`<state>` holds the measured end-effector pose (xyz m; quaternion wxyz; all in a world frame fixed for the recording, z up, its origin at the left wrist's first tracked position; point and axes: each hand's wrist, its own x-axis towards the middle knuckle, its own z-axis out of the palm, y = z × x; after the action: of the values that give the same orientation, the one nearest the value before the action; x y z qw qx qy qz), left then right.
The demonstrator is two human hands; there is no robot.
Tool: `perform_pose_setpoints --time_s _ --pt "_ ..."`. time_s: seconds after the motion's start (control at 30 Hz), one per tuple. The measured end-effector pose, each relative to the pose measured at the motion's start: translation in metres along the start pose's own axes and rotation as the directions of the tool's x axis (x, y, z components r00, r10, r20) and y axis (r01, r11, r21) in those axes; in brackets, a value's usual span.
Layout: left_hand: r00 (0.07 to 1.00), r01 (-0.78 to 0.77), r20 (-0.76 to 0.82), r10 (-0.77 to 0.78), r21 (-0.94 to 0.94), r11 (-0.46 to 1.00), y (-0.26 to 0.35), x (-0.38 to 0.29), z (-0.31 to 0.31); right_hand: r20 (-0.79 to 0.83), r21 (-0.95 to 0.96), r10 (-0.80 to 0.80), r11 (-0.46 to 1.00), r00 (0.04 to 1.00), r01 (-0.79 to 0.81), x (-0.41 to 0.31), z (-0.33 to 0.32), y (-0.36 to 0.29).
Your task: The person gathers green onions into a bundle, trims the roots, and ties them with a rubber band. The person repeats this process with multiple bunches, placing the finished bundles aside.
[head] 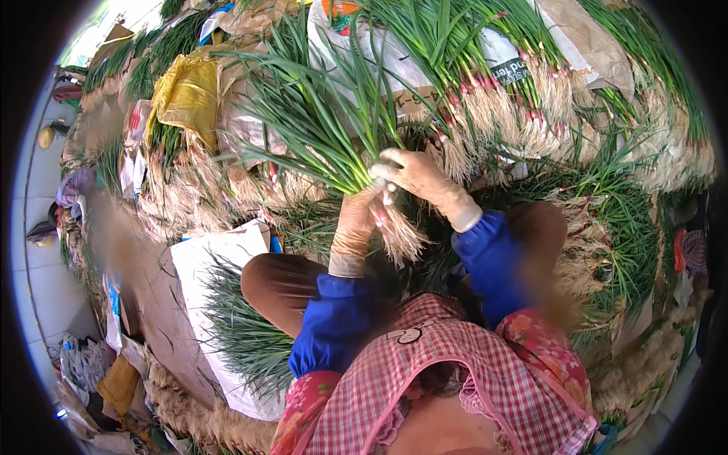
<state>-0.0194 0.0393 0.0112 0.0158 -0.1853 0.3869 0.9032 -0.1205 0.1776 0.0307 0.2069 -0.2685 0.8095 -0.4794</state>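
A bunch of spring onions [355, 165] is gripped low on its stalks in my left hand [359, 203], which wears a pale glove. Its green leaves fan up and to the left, while the reddish bulbs and stringy roots [401, 236] hang below the fist. My right hand [418, 175], gloved too, meets the bunch from the right with bent fingers at the stalks. Whether those fingers pinch a stalk is unclear. Loose spring onions [318, 224] lie beneath and behind my hands.
Rows of rooted spring onions [483, 108] lie ahead over printed sacks [364, 62]. A yellow woven sack [185, 99] covers some at the left. More onions [614, 250] are heaped at the right. Beside my left knee, leaves [244, 324] rest on a white sheet [190, 278].
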Motion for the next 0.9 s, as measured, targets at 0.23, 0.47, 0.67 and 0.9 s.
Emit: perform_pose_setpoints --time_s 0.23,0.47,0.67,0.9 --pt "1.000 0.015 -0.002 -0.015 0.120 0.993 0.006 -0.010 -0.021 -0.043 0.784 -0.040 0.618 0.998 0.058 -0.073 -0.094 -0.037" --pt "0.999 0.046 0.016 -0.047 0.087 0.995 -0.009 0.005 -0.005 0.013 0.158 0.236 0.959 0.972 -0.235 -0.069 -0.001 0.023" --pt "0.998 0.064 0.019 -0.066 0.103 0.993 -0.001 -0.012 0.000 -0.323 0.295 0.062 0.955 0.944 0.038 -0.073 -0.017 0.011" --pt "0.975 0.216 -0.085 -0.204 0.180 0.960 0.032 -0.051 0.021 0.298 0.167 -0.009 0.985 0.955 -0.042 -0.057 -0.021 -0.017"
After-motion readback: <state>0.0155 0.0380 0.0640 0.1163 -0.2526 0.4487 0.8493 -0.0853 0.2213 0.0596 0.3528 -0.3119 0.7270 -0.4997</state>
